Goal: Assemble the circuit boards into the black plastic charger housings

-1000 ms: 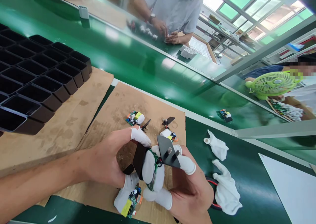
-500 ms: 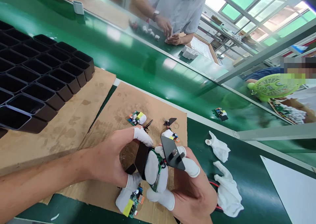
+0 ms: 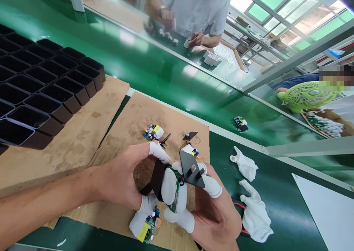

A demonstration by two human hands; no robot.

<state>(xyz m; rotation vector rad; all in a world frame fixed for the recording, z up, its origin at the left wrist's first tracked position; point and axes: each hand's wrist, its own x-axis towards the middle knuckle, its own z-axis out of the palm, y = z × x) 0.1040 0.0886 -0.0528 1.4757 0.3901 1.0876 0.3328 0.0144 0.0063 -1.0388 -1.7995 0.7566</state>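
Left hand point(image 3: 124, 177) reaches across, pinching a black case point(image 3: 157, 178); right hand point(image 3: 214, 206), curled, pinches a board point(image 3: 174, 192) and 1 black plug plate point(image 3: 190, 168).

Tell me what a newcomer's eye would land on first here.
Probably the centre, where the left hand holds a black case and the right hand a circuit board and a pronged black plate. Next, the block of open black cups at left, then the lime-green fan at far right.
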